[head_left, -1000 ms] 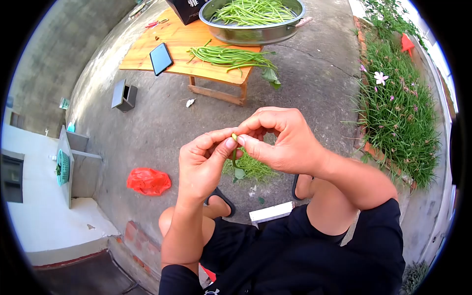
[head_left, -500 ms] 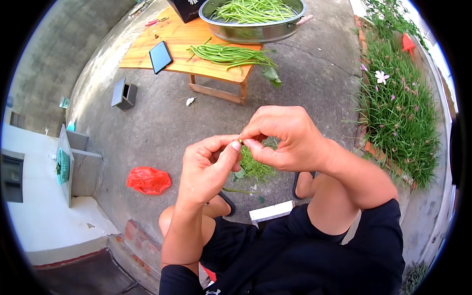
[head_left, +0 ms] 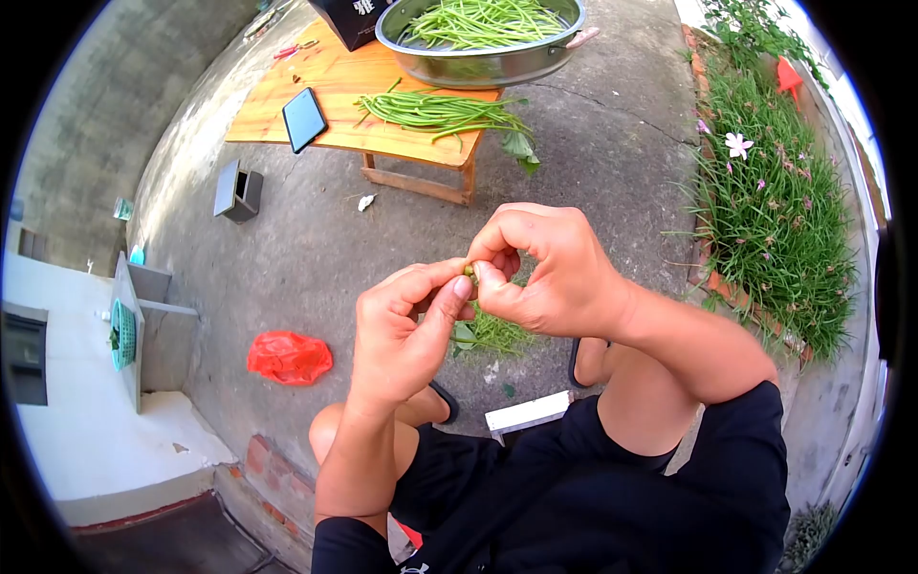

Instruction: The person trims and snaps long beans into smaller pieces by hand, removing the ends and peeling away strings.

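In front of my body, my left hand [head_left: 406, 330] and my right hand [head_left: 540, 268] meet fingertip to fingertip. Both are closed in a pinch on a small greenish-brown piece of long bean [head_left: 469, 272]; most of it is hidden by the fingers. Below them, partly covered by the hands, a heap of green bean scraps [head_left: 504, 335] lies on the concrete. Farther off, a bunch of long green beans [head_left: 435, 112] rests on a low wooden table [head_left: 253, 120]. Beside the bunch stands an oval metal pan [head_left: 469, 69] holding more beans [head_left: 483, 24].
On the table are a phone [head_left: 304, 121], a black box [head_left: 354, 21] and red-handled scissors [head_left: 290, 51]. A red plastic bag [head_left: 290, 358] and a grey box [head_left: 238, 191] sit on the ground at left. A brick-edged flower bed [head_left: 775, 220] runs along the right.
The piece between my fingertips shows more plainly now. A green length of bean seen below my hands earlier is no longer visible there. The view has shifted slightly.
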The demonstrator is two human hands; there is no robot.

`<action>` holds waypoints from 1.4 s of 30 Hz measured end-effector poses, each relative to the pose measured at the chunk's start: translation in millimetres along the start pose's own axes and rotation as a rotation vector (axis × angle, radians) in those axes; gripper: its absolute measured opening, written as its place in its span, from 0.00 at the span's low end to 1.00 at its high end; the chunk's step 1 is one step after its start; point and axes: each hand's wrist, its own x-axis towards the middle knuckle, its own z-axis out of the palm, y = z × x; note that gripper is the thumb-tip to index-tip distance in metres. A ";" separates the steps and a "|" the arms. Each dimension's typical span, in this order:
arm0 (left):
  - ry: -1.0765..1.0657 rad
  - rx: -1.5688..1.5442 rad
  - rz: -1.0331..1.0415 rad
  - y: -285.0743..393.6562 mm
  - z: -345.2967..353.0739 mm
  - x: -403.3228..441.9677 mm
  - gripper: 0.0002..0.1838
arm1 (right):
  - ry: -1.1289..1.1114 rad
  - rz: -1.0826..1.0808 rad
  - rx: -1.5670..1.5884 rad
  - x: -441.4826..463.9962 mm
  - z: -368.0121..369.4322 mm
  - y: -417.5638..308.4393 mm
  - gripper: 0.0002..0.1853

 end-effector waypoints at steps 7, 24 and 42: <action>0.146 -0.078 0.029 1.1 8.3 3.0 0.14 | 0.008 0.450 0.564 1.7 13.5 0.2 0.05; 0.117 0.022 0.188 -19.2 10.1 5.0 0.12 | -0.073 0.762 0.839 9.5 6.8 8.6 0.08; -0.022 -0.473 -0.158 -8.4 1.1 14.2 0.16 | -0.019 0.714 0.711 13.1 5.7 0.5 0.06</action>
